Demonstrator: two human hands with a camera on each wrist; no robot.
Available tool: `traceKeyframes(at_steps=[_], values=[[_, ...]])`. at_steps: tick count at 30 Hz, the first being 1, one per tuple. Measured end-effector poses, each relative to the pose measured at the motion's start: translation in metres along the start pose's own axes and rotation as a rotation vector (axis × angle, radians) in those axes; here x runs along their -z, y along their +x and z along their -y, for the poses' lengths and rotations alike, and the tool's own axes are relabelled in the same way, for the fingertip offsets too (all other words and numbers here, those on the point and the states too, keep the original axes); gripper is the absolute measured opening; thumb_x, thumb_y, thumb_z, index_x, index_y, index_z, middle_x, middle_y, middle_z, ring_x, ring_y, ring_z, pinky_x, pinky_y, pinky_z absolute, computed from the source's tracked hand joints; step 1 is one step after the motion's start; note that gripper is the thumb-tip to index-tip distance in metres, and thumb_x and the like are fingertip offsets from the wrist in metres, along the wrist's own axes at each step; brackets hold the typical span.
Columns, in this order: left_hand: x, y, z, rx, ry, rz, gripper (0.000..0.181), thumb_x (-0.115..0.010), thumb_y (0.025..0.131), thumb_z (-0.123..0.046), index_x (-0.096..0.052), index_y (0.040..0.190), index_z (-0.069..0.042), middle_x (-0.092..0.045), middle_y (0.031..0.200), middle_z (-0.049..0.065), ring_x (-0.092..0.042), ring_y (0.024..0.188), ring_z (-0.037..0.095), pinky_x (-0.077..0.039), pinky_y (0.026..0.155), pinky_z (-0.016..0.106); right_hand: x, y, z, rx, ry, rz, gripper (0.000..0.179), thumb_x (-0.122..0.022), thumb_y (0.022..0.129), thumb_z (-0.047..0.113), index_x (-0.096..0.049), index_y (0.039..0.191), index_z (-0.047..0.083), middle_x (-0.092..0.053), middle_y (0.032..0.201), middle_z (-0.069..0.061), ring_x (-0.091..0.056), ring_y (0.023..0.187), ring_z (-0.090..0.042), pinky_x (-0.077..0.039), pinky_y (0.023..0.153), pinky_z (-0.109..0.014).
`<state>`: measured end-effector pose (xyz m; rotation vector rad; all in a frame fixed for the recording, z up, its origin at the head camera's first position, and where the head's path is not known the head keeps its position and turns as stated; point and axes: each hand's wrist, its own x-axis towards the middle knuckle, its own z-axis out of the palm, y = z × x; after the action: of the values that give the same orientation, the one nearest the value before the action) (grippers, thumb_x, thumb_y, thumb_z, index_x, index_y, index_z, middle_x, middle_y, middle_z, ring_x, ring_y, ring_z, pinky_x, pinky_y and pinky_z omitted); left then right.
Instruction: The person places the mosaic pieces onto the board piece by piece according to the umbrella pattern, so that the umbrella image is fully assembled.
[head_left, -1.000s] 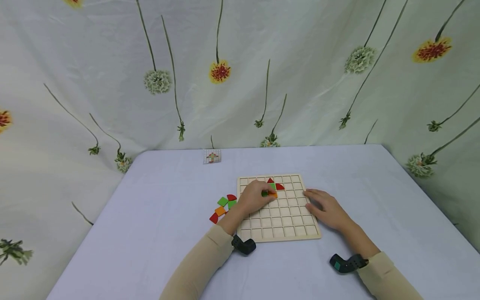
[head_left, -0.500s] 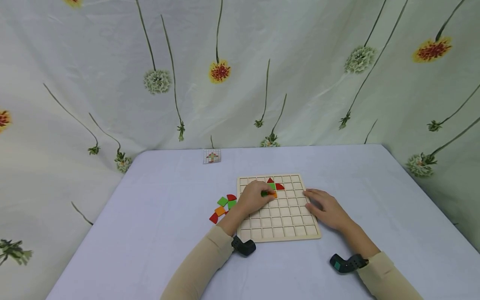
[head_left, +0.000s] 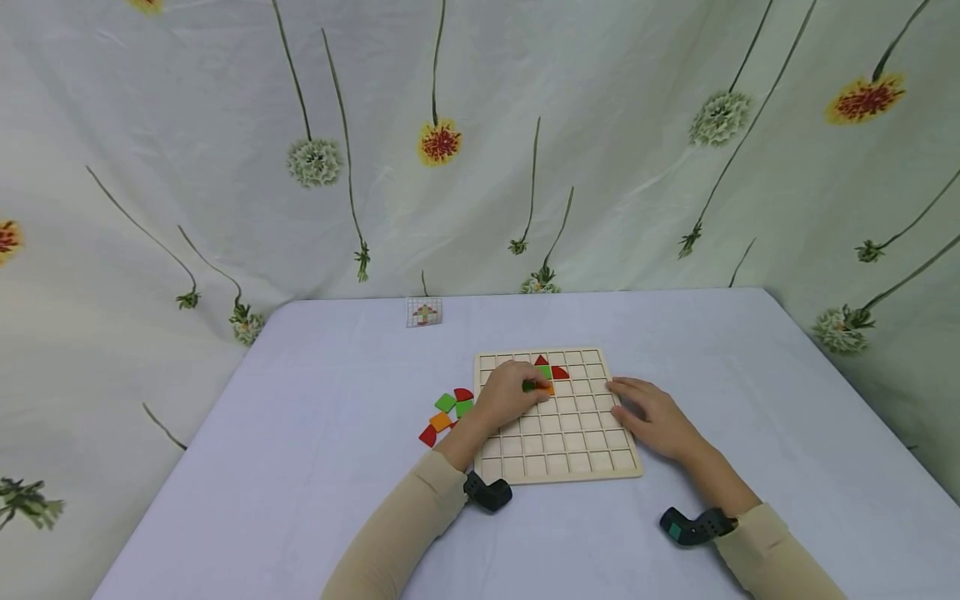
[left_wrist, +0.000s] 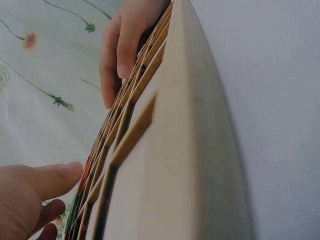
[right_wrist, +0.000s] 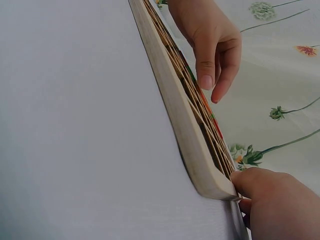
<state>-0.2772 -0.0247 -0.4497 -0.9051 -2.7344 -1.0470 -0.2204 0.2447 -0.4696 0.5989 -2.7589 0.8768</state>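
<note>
A pale wooden grid board (head_left: 555,450) lies on the table, partly hidden by my left hand (head_left: 510,396). The fingers of this hand are bent down over an orange tile (head_left: 551,389); in the right wrist view, thumb and forefinger are apart, tips close to the tiles. A dark green piece (head_left: 529,387) shows beside the fingers. Behind them sit a green square (head_left: 546,372), a red triangle (head_left: 541,361) and a red quarter-circle (head_left: 559,373) in the grid. My right hand (head_left: 656,417) rests at the board's right edge, fingertips and thumb touching it, fingers loosely extended.
Left of the board lie several loose tiles, among them an orange square (head_left: 440,422), a green square (head_left: 446,403) and a red piece (head_left: 428,436). A small pattern card (head_left: 424,312) is at the back of the white-covered table (head_left: 337,400). A flowered cloth (head_left: 615,167) hangs behind.
</note>
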Motion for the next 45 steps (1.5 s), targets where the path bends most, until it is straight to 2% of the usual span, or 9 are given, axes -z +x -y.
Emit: traceKeyframes(at_steps=[10,13,17,23,30,37,45], values=[[0.018,-0.009,-0.002,0.023,-0.035,-0.028,0.013,-0.074,0.088,-0.018,-0.077,0.1,-0.014,-0.071,0.105,-0.002,-0.059,0.107,0.019,-0.045,0.095,0.036,0.0,0.001,0.0,-0.002,-0.004,0.004,0.045,-0.06,0.097,0.022,-0.055,0.134,-0.001,-0.052,0.137,-0.022,-0.042,0.13,-0.044,-0.032,0.104,-0.06],[0.024,-0.014,0.001,0.025,-0.03,-0.034,0.013,-0.073,0.089,-0.017,-0.077,0.1,-0.013,-0.07,0.106,-0.002,-0.06,0.105,0.017,-0.046,0.093,0.035,0.0,0.001,0.001,-0.001,-0.006,0.001,0.045,-0.06,0.096,0.022,-0.056,0.134,-0.001,-0.052,0.137,-0.022,-0.043,0.13,-0.044,-0.032,0.104,-0.06],[0.033,-0.023,0.003,0.026,-0.027,-0.062,0.012,-0.074,0.087,-0.013,-0.076,0.099,-0.009,-0.071,0.106,0.003,-0.061,0.105,0.022,-0.044,0.095,0.04,0.0,0.0,0.001,-0.006,-0.002,0.002,0.044,-0.061,0.096,0.021,-0.056,0.134,-0.001,-0.052,0.137,-0.022,-0.042,0.129,-0.044,-0.032,0.104,-0.06],[0.045,-0.035,0.014,0.123,0.006,-0.087,0.014,-0.072,0.089,-0.016,-0.076,0.101,-0.011,-0.07,0.11,0.003,-0.059,0.112,0.025,-0.042,0.099,0.044,0.002,0.0,0.003,-0.021,-0.002,0.007,0.044,-0.06,0.097,0.022,-0.056,0.134,-0.001,-0.051,0.137,-0.022,-0.041,0.13,-0.045,-0.032,0.103,-0.061],[0.062,-0.052,0.03,0.168,0.034,-0.112,0.016,-0.074,0.087,-0.013,-0.075,0.103,-0.011,-0.069,0.11,0.004,-0.059,0.113,0.025,-0.044,0.098,0.044,0.001,0.0,0.003,-0.021,0.0,0.007,0.044,-0.06,0.096,0.021,-0.056,0.134,-0.001,-0.052,0.137,-0.022,-0.042,0.13,-0.044,-0.032,0.104,-0.06],[0.078,-0.068,0.04,0.297,0.036,-0.133,0.019,-0.073,0.089,-0.018,-0.074,0.107,-0.012,-0.067,0.115,0.005,-0.055,0.117,0.027,-0.043,0.1,0.047,0.002,-0.001,0.004,-0.018,0.009,0.004,0.044,-0.06,0.096,0.02,-0.056,0.134,-0.002,-0.052,0.137,-0.023,-0.042,0.13,-0.045,-0.032,0.104,-0.06],[0.085,-0.081,0.043,0.372,0.018,-0.118,0.023,-0.073,0.088,-0.02,-0.074,0.11,-0.011,-0.066,0.113,0.005,-0.056,0.107,0.026,-0.05,0.087,0.042,0.002,-0.001,0.005,-0.008,0.011,0.004,0.043,-0.061,0.096,0.019,-0.056,0.133,-0.002,-0.052,0.136,-0.023,-0.042,0.129,-0.045,-0.032,0.103,-0.06]])
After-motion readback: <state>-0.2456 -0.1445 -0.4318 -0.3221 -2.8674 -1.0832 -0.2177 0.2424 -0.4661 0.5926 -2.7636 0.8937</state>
